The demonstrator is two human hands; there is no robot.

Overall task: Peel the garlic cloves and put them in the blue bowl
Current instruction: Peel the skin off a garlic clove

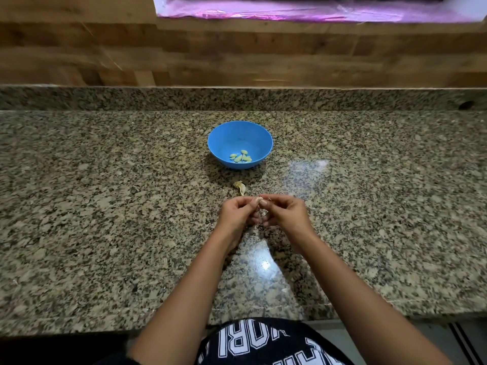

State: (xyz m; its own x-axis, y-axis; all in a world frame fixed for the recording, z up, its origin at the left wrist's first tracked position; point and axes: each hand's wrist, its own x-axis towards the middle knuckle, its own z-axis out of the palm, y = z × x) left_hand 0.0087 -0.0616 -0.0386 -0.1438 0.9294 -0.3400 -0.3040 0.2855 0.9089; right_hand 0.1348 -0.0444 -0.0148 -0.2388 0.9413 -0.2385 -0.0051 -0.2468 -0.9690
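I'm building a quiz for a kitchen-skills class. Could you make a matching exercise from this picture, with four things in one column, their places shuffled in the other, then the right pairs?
Things
1. round blue plastic bowl
2. pale peeled garlic cloves
3. small papery-skinned garlic piece
4. garlic clove being peeled

Places
A. pinched by the fingers of the left hand and right hand
B. lying inside the bowl
C. standing on the speckled granite counter, beyond the hands
D. lying on the counter between bowl and hands

Pairs: 1-C, 2-B, 3-D, 4-A
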